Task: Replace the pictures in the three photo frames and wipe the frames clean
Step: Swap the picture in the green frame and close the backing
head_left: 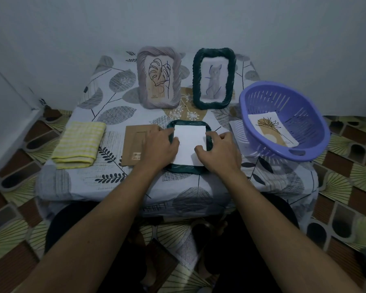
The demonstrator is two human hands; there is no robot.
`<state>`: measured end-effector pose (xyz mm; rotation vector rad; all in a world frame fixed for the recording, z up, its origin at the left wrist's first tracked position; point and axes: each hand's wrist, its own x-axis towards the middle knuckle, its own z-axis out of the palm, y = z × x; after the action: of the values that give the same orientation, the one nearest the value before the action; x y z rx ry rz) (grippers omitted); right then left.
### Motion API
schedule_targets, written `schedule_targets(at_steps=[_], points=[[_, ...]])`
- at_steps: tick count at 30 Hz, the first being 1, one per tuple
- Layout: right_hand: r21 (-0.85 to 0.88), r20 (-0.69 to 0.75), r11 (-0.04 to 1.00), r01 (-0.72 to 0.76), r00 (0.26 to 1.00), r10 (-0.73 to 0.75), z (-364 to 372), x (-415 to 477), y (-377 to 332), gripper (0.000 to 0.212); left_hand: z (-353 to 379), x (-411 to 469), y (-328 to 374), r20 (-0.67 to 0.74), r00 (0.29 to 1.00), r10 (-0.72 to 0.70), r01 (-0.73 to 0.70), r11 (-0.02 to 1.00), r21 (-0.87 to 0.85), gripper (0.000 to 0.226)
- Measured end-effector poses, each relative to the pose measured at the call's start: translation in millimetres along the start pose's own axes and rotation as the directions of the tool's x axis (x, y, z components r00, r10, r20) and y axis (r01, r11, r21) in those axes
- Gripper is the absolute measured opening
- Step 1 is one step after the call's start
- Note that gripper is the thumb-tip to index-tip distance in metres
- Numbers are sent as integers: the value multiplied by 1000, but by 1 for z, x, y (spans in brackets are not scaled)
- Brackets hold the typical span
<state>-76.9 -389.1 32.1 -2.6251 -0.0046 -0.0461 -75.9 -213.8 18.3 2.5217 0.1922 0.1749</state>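
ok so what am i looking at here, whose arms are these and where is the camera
No machine here: these are a person's two bare arms, filmed by one camera worn on their head, looking forward and down. The left hand and right hand rest on a white sheet lying in a dark green frame that lies flat on the table. Left of it lie a brown backing board and a folded yellow cloth. A grey frame and a second green frame stand at the back. On the right, a purple basket holds another picture.
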Motion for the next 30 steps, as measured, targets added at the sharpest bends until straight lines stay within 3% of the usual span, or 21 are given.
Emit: schedule_targets(at_steps=[4, 10, 13, 16, 22, 26, 30], points=[[14, -56, 992, 127, 990, -126, 3, -4, -20, 49, -20, -5, -13, -78, 996, -53, 48, 996, -69, 48], [-71, 113, 925, 374, 924, -365, 24, -14, -59, 41, -43, -11, -52, -101, 944, -314, 317, 948, 15, 51], [-182, 165, 888, 422, 903, -396, 37, -18, -69, 42, -47, -16, -69, -68, 910, -410, 416, 901, 121, 58], [-240, 223, 874, 422, 900, -374, 44, -19, -75, 42, -49, -22, -77, -85, 905, -416, 425, 892, 153, 58], [-260, 289, 870, 419, 893, -344, 48, -19, -80, 45, -48, -24, -79, -106, 894, -436, 431, 900, -70, 40], [-256, 293, 877, 406, 897, -330, 43, -18, -81, 46, -55, -19, -71, -90, 864, -495, 406, 791, -457, 21], [-225, 311, 887, 403, 892, -327, 40, -17, -81, 43, -62, -15, -61, -91, 865, -493, 357, 733, -579, 23]])
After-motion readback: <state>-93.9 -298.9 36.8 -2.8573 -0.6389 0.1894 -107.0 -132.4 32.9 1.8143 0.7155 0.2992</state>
